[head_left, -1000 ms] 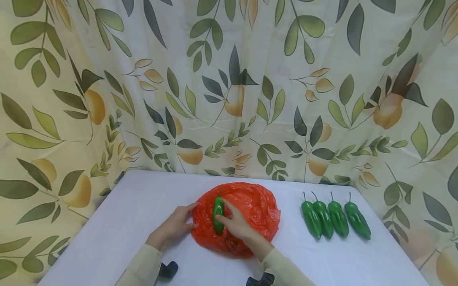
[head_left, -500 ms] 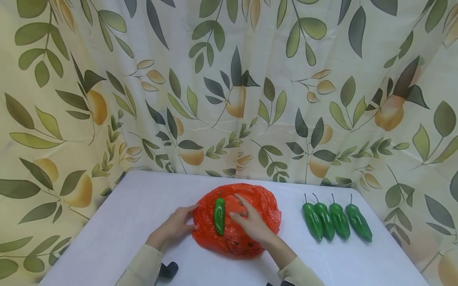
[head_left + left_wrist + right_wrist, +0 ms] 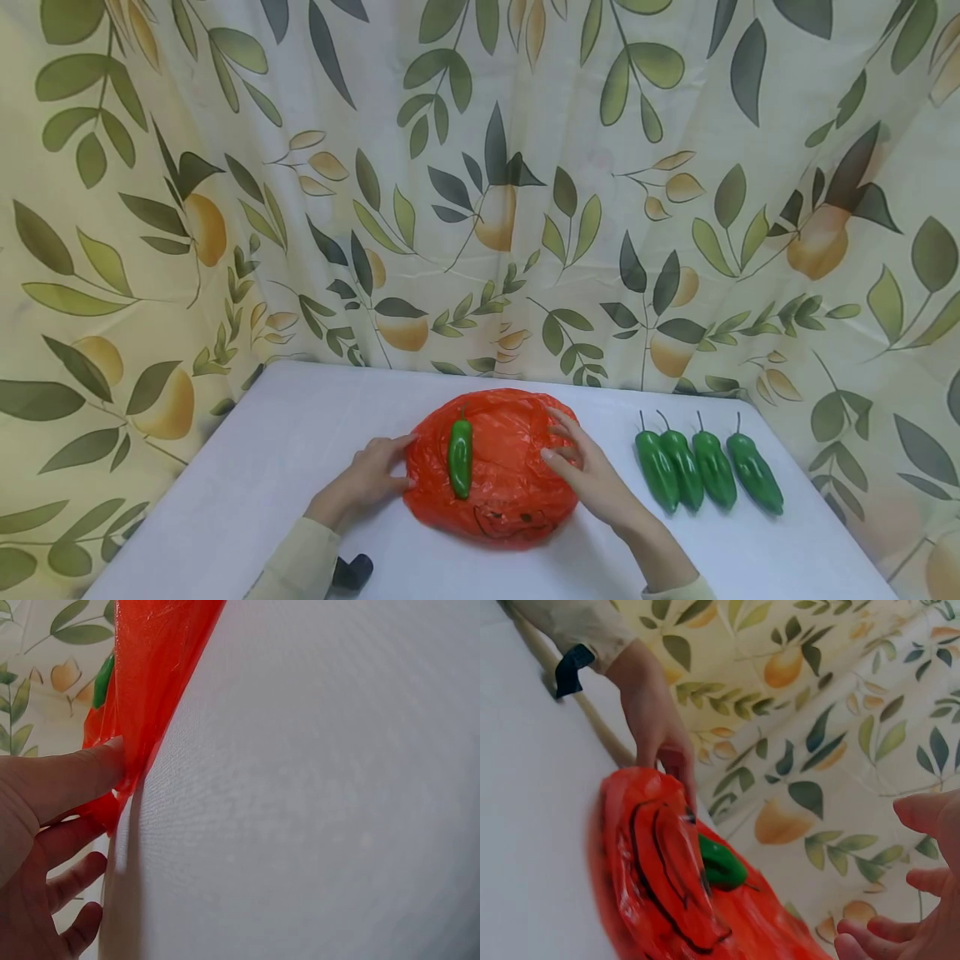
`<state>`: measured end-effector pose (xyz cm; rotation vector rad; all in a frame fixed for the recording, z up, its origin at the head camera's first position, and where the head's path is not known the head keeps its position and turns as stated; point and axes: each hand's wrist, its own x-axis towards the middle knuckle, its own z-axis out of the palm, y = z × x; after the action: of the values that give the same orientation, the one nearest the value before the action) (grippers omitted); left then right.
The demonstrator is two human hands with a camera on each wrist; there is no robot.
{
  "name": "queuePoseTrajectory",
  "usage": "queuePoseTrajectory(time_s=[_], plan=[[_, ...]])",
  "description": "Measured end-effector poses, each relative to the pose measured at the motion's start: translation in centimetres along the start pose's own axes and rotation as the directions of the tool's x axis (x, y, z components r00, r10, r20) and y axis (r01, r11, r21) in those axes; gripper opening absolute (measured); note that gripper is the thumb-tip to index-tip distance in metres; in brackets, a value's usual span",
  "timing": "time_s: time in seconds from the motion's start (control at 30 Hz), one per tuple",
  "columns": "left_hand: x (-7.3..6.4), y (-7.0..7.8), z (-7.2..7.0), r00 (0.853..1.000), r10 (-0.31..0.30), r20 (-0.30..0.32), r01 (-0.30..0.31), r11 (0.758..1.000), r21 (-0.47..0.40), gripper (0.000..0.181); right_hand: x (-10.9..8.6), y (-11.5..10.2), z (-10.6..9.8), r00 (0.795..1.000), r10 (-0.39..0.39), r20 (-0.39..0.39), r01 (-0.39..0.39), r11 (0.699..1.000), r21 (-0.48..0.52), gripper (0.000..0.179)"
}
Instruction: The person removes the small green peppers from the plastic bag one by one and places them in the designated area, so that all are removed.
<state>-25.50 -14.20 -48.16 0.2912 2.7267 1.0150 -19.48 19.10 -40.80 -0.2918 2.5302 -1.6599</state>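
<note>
A red plastic bag with black line drawing on its near side lies on the table. A green chili pepper rests on the left part of the bag, stem pointing away; part of the green pepper also shows in the right wrist view. My left hand touches the bag's left edge with thumb and forefinger, spread apart; in the left wrist view that hand's other fingers are loose beside it. My right hand holds nothing, its fingers loosely bent by the bag's right edge.
Several green chili peppers lie side by side on the white tabletop to the right, stems away. A patterned curtain stands behind the table. A black object shows beside the left sleeve.
My right hand has let go of the green chili pepper and moved right across the bag. The pepper stays on the bag. My left hand has kept its place.
</note>
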Motion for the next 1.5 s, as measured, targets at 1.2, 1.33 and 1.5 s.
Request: queuePoseTrajectory(time_s=[1.2,1.33,1.5], plan=[[-0.1,-0.1,0.4,1.000,-0.003,0.002,0.003,1.000,-0.010,0.071,-1.3,3.4,-10.3,0.997,0.057,-0.054,-0.070,0.957,-0.281,0.062],[-0.1,0.2,0.2,1.000,-0.006,0.011,0.006,1.000,-0.011,0.072,-1.4,3.7,-10.9,0.995,0.067,-0.080,-0.088,0.946,-0.312,0.065],[-0.3,0.3,-0.1,1.000,-0.006,0.010,0.006,1.000,-0.002,0.072,-1.4,4.3,-11.5,0.989,0.119,-0.093,-0.142,0.941,-0.308,0.069]])
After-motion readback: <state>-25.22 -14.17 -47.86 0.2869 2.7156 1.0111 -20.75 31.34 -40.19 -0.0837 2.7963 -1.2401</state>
